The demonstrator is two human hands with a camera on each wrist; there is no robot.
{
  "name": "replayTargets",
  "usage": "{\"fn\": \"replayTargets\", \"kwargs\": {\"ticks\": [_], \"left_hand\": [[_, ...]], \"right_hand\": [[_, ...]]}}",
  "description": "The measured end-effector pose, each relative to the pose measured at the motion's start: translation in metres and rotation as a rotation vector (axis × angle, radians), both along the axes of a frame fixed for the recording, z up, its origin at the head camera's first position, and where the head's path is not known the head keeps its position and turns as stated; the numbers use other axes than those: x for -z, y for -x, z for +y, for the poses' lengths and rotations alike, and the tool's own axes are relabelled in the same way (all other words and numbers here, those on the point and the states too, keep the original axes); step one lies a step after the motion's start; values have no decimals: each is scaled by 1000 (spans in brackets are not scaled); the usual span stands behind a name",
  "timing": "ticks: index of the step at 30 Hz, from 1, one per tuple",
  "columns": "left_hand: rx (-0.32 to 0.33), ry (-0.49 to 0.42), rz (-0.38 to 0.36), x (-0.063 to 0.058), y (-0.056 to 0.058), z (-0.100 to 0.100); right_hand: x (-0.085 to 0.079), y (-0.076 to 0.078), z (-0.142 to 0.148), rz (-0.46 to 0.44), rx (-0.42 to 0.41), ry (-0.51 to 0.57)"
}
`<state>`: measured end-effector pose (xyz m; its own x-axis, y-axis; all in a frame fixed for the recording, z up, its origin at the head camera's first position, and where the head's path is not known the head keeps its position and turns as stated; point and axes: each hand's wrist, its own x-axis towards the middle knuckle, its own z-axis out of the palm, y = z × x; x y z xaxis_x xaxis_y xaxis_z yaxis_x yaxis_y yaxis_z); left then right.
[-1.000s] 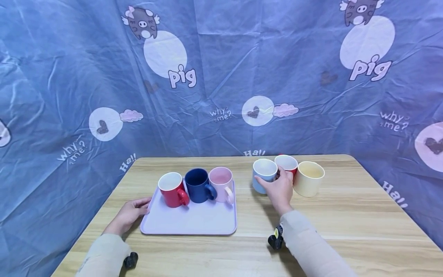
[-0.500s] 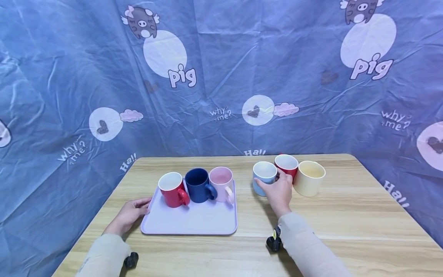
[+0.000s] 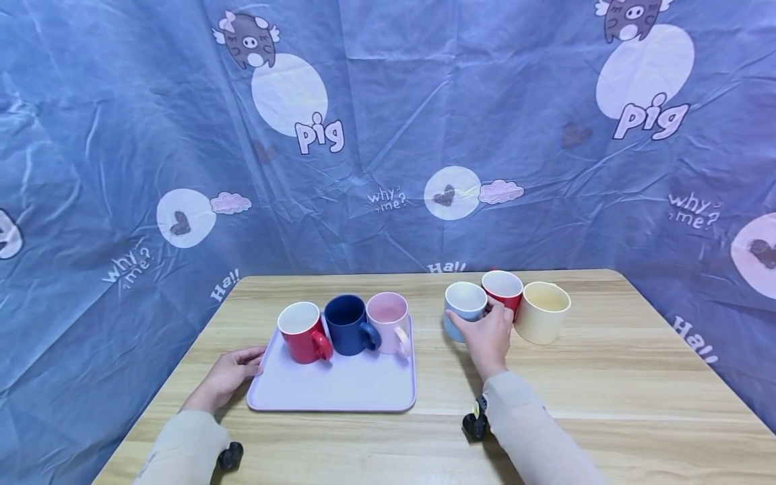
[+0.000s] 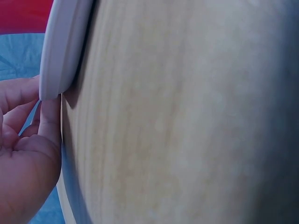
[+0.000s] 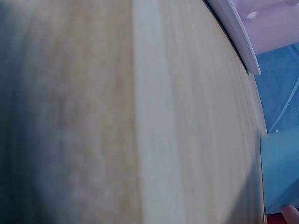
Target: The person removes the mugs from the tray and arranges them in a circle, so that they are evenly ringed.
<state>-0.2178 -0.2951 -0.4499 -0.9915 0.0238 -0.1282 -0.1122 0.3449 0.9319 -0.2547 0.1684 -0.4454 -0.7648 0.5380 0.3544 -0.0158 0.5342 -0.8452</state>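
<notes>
My right hand (image 3: pixel 485 331) grips the light blue mug (image 3: pixel 456 326) at the table's back right, thumb on its near left side and fingers round its right. That mug (image 5: pixel 280 170) stands upright on the wood in the right wrist view, with one fingertip showing below it. My left hand (image 3: pixel 225 377) holds the left edge of the lilac tray (image 3: pixel 330 391). The left wrist view has the fingers pinching the tray's rim (image 4: pixel 60 56). Upright along the tray's back stand a red mug (image 3: pixel 301 340), a navy mug (image 3: pixel 345 330) and a pink mug (image 3: pixel 386 330).
Close behind my right hand are another red mug (image 3: pixel 504 286) with a white inside and a cream mug (image 3: pixel 538 320). A blue printed cloth (image 3: pixel 388 135) hangs behind the wooden table (image 3: pixel 618 391). Bare wood lies between the tray and the light blue mug.
The light blue mug has come down slightly and shifted a touch to the right, still in my right hand. My left hand and the tray have stayed put.
</notes>
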Motion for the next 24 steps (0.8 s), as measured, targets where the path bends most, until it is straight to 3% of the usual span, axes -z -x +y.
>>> {"fn": "replayTargets", "kwargs": {"ticks": [11,24], "left_hand": [[1,-6,5,0,0,0],[-2,3,5,0,0,1]], "right_hand": [[0,1,-4,24,45,8],[1,3,-3,1,32,10]]}}
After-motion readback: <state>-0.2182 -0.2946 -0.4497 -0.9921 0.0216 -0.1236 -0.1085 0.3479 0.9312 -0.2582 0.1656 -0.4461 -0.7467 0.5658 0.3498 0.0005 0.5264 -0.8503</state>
